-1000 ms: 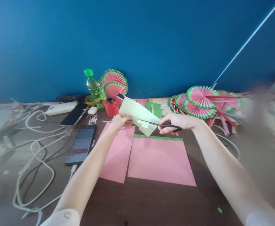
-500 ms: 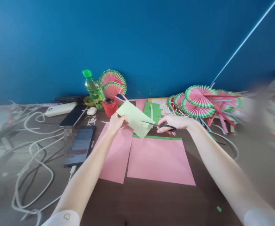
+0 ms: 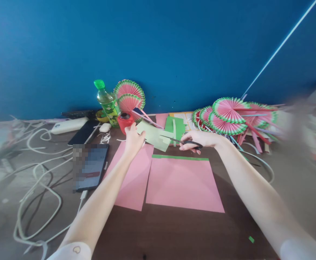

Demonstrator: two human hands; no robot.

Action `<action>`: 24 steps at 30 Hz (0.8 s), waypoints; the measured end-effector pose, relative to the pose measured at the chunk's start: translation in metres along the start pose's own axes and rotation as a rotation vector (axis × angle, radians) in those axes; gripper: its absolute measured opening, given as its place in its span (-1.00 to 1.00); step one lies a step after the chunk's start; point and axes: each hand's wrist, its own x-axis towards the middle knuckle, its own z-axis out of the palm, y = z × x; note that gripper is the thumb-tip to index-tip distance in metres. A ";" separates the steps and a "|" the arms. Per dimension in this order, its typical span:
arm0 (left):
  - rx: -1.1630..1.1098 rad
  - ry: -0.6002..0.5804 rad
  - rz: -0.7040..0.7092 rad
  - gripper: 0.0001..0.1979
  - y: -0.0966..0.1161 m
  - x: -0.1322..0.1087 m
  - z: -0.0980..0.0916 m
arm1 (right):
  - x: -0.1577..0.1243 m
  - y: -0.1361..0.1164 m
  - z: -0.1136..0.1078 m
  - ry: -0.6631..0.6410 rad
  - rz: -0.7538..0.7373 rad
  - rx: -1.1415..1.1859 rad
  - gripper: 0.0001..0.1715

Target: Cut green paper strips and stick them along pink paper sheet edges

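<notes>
My right hand (image 3: 191, 140) is closed round the black handles of a pair of scissors (image 3: 171, 139), blades pointing left. The blades reach across a light green sheet of paper (image 3: 154, 135), which lies low behind my hands. Just left of that sheet, my left hand (image 3: 134, 141) has thumb and fingers apart, its fingertips at a red container with a dark top (image 3: 125, 124). Whether they touch it I cannot tell. Nearer to me are a pink sheet with a green strip along its far edge (image 3: 183, 186) and another pink sheet (image 3: 132, 180), partly behind my left forearm.
Pink-and-green folded paper fans (image 3: 229, 112) are piled at the back right, with another fan (image 3: 129, 92) beside a green-capped bottle (image 3: 107, 103). Green paper (image 3: 171, 126) lies by the wall. Phones (image 3: 92, 168) and white cables (image 3: 38, 195) occupy the left side.
My left hand has let go of the light green sheet and moved left and away from me toward the red container. The sheet has dropped lower; the scissors stay nearly in place.
</notes>
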 end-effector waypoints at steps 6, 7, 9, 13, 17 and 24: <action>-0.187 -0.353 0.035 -0.62 0.015 -0.012 0.003 | -0.004 -0.005 0.001 0.011 -0.053 0.003 -0.55; -0.247 -0.436 0.002 -0.62 0.017 -0.014 0.003 | -0.005 -0.006 0.001 0.008 -0.063 0.007 -0.56; -0.328 -0.559 -0.055 -0.61 0.019 -0.018 0.005 | -0.006 -0.007 0.001 0.005 -0.076 0.010 -0.57; -0.407 -0.692 -0.136 -0.57 0.021 -0.022 0.007 | -0.007 -0.009 0.002 0.008 -0.097 0.008 -0.60; -0.409 -0.669 -0.147 -0.62 0.021 -0.024 0.010 | -0.008 -0.011 0.002 0.007 -0.095 0.009 -0.62; -0.432 -0.504 -0.113 -0.60 0.018 -0.021 0.011 | -0.014 -0.014 -0.002 -0.004 -0.064 0.030 -0.66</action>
